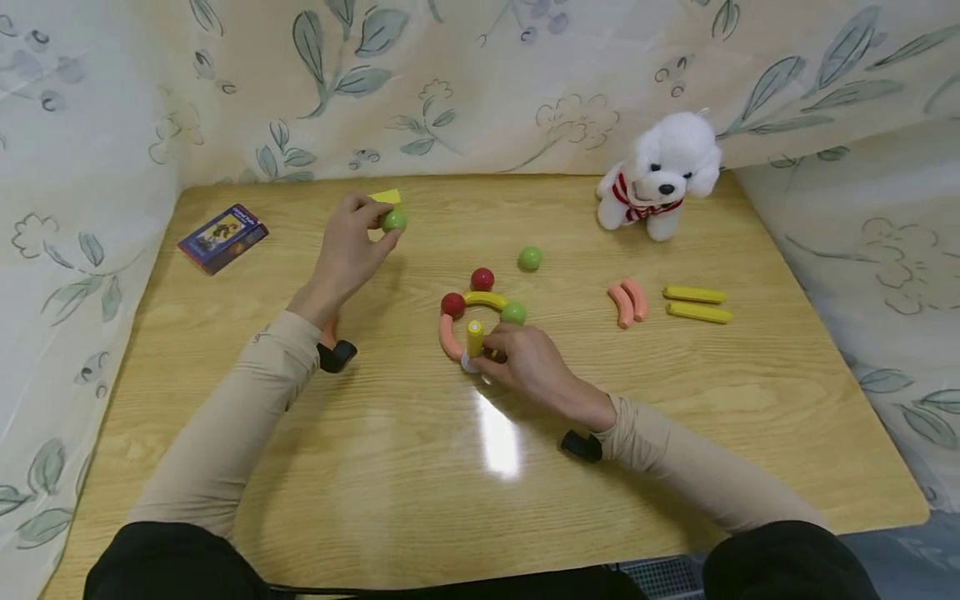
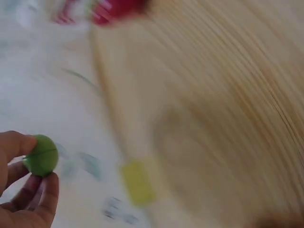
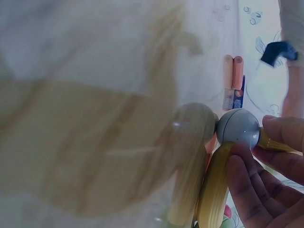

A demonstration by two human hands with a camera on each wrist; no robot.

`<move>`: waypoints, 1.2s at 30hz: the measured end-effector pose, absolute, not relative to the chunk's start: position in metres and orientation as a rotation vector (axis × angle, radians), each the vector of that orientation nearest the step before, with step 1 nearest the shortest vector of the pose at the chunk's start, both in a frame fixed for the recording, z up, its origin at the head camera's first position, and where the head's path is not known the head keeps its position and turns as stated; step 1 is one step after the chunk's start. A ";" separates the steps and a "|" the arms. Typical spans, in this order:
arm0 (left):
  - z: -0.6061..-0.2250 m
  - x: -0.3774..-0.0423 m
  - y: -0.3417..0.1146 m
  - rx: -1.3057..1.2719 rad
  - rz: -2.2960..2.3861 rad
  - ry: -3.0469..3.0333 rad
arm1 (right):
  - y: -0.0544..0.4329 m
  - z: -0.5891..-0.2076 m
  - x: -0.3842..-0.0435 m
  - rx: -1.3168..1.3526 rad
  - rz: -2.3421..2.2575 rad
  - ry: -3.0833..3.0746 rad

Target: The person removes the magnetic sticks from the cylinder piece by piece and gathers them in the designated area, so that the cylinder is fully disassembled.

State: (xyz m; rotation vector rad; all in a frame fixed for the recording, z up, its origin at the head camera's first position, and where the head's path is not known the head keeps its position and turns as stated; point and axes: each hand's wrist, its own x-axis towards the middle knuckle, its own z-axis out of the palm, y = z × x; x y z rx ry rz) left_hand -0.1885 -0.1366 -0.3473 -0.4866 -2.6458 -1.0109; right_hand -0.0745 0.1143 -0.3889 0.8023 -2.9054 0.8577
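Observation:
My left hand pinches a green ball between thumb and fingers near the table's back edge. A flat yellow piece lies just behind it. At mid-table my right hand grips a white ball in a ring of joined pieces. From that ball a yellow stick stands upright, and another yellow stick runs along the tabletop. The ring also has a pink curved stick, a red ball, a yellow curved stick and a green ball. My right fingers partly cover it.
A second red ball sits behind the ring, a loose green ball farther right. Two pink sticks and two yellow sticks lie to the right. A white toy dog and a blue box stand at the back corners.

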 end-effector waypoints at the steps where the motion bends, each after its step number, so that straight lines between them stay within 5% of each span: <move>1: -0.353 -0.195 -0.141 -0.441 -0.988 -2.709 | 0.114 -0.389 -0.075 0.807 0.851 -2.910; 9: -0.378 -0.226 -0.156 -0.308 -0.828 -2.949 | 0.114 -0.388 -0.076 0.835 0.811 -2.904; 23: -0.385 -0.229 -0.163 -0.250 -0.785 -3.094 | 0.112 -0.389 -0.076 0.845 0.807 -2.919; 29: -0.373 -0.199 -0.165 -0.316 -0.909 -2.991 | 0.111 -0.389 -0.076 0.845 0.832 -2.938; 36: -0.370 -0.128 -0.137 -0.814 -0.938 -2.876 | 0.112 -0.389 -0.078 0.834 0.904 -2.940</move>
